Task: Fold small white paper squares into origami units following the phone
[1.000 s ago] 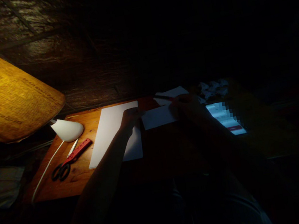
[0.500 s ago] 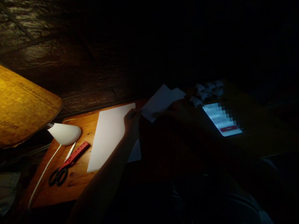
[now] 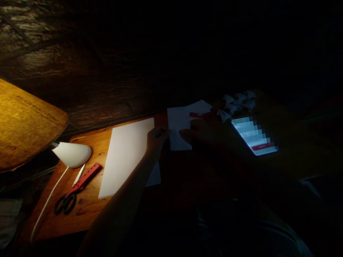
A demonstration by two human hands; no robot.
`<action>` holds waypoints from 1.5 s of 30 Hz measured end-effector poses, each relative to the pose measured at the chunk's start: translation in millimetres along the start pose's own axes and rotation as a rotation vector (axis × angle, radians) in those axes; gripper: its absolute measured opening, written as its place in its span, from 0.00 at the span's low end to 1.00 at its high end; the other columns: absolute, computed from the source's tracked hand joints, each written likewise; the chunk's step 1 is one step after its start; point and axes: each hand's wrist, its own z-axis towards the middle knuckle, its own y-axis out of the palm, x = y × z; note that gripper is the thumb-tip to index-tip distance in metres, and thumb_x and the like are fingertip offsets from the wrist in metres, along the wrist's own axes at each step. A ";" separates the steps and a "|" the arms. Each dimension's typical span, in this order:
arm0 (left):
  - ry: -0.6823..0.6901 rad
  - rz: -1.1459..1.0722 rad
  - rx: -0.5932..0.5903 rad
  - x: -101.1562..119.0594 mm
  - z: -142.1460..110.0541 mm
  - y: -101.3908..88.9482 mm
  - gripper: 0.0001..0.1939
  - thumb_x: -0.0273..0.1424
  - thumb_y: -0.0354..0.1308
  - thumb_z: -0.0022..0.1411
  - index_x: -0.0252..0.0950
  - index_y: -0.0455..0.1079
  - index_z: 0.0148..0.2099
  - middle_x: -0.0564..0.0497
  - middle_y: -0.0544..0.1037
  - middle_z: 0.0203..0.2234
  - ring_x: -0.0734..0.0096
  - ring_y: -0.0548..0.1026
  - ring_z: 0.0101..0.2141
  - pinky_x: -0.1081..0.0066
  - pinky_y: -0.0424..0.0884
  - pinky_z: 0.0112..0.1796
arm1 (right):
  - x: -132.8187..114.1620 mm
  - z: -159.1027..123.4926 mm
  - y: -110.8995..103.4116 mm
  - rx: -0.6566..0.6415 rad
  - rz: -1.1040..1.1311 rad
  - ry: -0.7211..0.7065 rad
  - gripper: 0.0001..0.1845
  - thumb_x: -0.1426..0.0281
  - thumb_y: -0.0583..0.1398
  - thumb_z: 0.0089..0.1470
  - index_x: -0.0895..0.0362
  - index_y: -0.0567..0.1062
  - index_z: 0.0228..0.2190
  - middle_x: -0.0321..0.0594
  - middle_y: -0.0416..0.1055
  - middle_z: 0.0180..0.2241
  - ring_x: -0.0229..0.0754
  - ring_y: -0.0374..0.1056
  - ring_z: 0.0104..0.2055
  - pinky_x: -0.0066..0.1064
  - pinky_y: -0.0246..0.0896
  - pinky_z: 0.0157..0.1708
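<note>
Small white paper [image 3: 176, 116], one: just right of the large white sheet [image 3: 123, 154]; long axis running near to far, far end towards the wall [image 3: 50, 74]. Left hand [image 3: 157, 139], one: at the large white sheet's right edge, fingers closed in a pinch on the small paper's left edge. Right hand [image 3: 196, 134], one: farther right of that sheet, fingers bent at the small paper's right edge; how firmly they close cannot be told in the shadow.

Partly hidden: a second paper piece [image 3: 200, 106], one, right of the large white sheet; a red item [image 3: 201, 115], one, by the right hand, perhaps a tool. Large white sheet: partly covered by the left forearm; single or stacked, unclear.

Right of that sheet: phone [image 3: 252, 139], one, lit, screen partly pixelated; crumpled papers [image 3: 241, 102], several, overlapping, not countable.

Left of it: black-handled scissors [image 3: 66, 203], one pair; red slotted piece [image 3: 88, 177], one; lamp [image 3: 15, 117], one, shade cut off; white cable [image 3: 44, 204], one. All listed lie or stand on the wooden table [image 3: 86, 210], or are held above it.
</note>
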 end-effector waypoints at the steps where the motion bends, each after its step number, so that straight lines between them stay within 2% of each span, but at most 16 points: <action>1: 0.003 0.015 0.001 -0.3 -0.1 -0.5 0.09 0.34 0.66 0.48 0.36 0.72 0.29 0.55 0.73 0.24 0.74 0.70 0.28 0.73 0.66 0.31 | 0.4 0.3 1.0 0.027 0.005 -0.014 0.11 0.68 0.65 0.51 0.54 0.72 0.20 0.40 0.73 0.25 0.45 0.68 0.33 0.33 0.62 0.30; 3: 0.018 0.042 -0.001 -1.1 0.0 -1.4 0.08 0.34 0.66 0.49 0.36 0.72 0.28 0.55 0.73 0.23 0.74 0.70 0.27 0.73 0.66 0.31 | 1.1 0.9 1.8 0.050 0.006 -0.028 0.10 0.68 0.63 0.52 0.54 0.71 0.21 0.38 0.72 0.24 0.42 0.66 0.30 0.31 0.60 0.29; 9: 0.055 -0.020 -0.003 -2.9 1.0 -1.6 0.09 0.32 0.67 0.47 0.35 0.73 0.31 0.54 0.76 0.26 0.74 0.72 0.29 0.73 0.68 0.33 | 4.2 0.5 3.8 -0.065 0.072 0.045 0.11 0.67 0.62 0.51 0.54 0.69 0.20 0.36 0.69 0.21 0.39 0.63 0.25 0.29 0.57 0.24; 12: 0.039 -0.035 0.021 -2.7 1.0 -1.2 0.09 0.31 0.68 0.47 0.35 0.72 0.31 0.55 0.76 0.25 0.74 0.73 0.28 0.73 0.69 0.33 | 4.2 0.8 5.1 -0.022 0.133 0.031 0.08 0.68 0.62 0.50 0.54 0.70 0.22 0.35 0.69 0.22 0.38 0.62 0.25 0.28 0.57 0.23; 16: -0.002 -0.069 0.012 -5.4 2.0 -1.5 0.12 0.33 0.68 0.47 0.36 0.75 0.36 0.52 0.79 0.30 0.70 0.76 0.32 0.69 0.72 0.35 | 3.9 3.0 1.7 0.072 0.119 -0.022 0.03 0.70 0.62 0.48 0.54 0.73 0.25 0.37 0.73 0.27 0.39 0.65 0.29 0.28 0.60 0.27; 21: 0.012 -0.080 0.000 -10.8 5.3 -3.1 0.11 0.32 0.66 0.47 0.34 0.77 0.35 0.49 0.81 0.31 0.66 0.77 0.35 0.67 0.73 0.39 | 17.2 9.3 1.3 0.073 0.128 -0.044 0.06 0.70 0.61 0.49 0.54 0.74 0.22 0.37 0.73 0.25 0.40 0.67 0.30 0.30 0.62 0.30; 23: 0.013 -0.090 -0.001 -10.3 5.6 -3.9 0.09 0.32 0.64 0.47 0.35 0.78 0.34 0.49 0.81 0.31 0.65 0.78 0.36 0.66 0.73 0.39 | 23.0 11.7 2.6 0.067 0.163 -0.059 0.06 0.72 0.59 0.49 0.55 0.77 0.25 0.38 0.76 0.28 0.41 0.70 0.32 0.31 0.64 0.33; 26: 0.020 -0.061 -0.010 -6.9 4.3 -5.0 0.08 0.30 0.61 0.47 0.36 0.79 0.32 0.48 0.82 0.33 0.63 0.78 0.38 0.67 0.73 0.39 | 27.0 13.8 3.5 0.072 0.145 -0.084 0.12 0.75 0.58 0.47 0.55 0.82 0.30 0.41 0.80 0.36 0.44 0.73 0.40 0.33 0.67 0.40; 31: -0.023 -0.134 -0.078 -3.1 2.1 -3.9 0.10 0.34 0.62 0.51 0.36 0.78 0.36 0.47 0.81 0.35 0.63 0.78 0.39 0.70 0.73 0.35 | 27.3 14.0 1.6 0.084 0.085 -0.085 0.15 0.76 0.58 0.48 0.54 0.84 0.32 0.41 0.82 0.38 0.44 0.74 0.41 0.35 0.68 0.42; 35: 0.021 -0.163 -0.116 -4.9 2.3 -1.1 0.15 0.40 0.65 0.55 0.37 0.76 0.42 0.46 0.80 0.39 0.65 0.77 0.42 0.70 0.73 0.39 | 27.7 13.9 -1.0 0.103 0.100 -0.114 0.15 0.76 0.58 0.47 0.54 0.84 0.31 0.42 0.82 0.36 0.45 0.74 0.38 0.36 0.68 0.41; 39: -0.001 -0.123 -0.228 -8.6 2.8 -0.7 0.20 0.37 0.69 0.52 0.37 0.75 0.46 0.46 0.80 0.43 0.65 0.77 0.43 0.68 0.73 0.43 | 26.8 13.3 -0.9 0.147 0.106 -0.097 0.15 0.76 0.58 0.47 0.55 0.84 0.28 0.41 0.82 0.34 0.45 0.75 0.38 0.35 0.68 0.39; 41: -0.023 -0.093 -0.229 -11.5 3.6 -0.8 0.20 0.34 0.70 0.48 0.35 0.76 0.45 0.46 0.81 0.41 0.64 0.78 0.42 0.66 0.74 0.43 | 26.5 12.5 0.6 0.179 0.072 -0.077 0.15 0.77 0.57 0.47 0.54 0.84 0.29 0.40 0.81 0.34 0.45 0.75 0.38 0.34 0.68 0.38; 45: -0.039 -0.029 -0.141 -17.1 5.3 -1.1 0.16 0.31 0.70 0.46 0.34 0.78 0.40 0.48 0.82 0.34 0.65 0.78 0.36 0.65 0.74 0.41 | 27.9 12.3 4.8 0.189 0.069 -0.057 0.14 0.74 0.57 0.52 0.54 0.83 0.32 0.40 0.80 0.35 0.44 0.74 0.36 0.34 0.68 0.38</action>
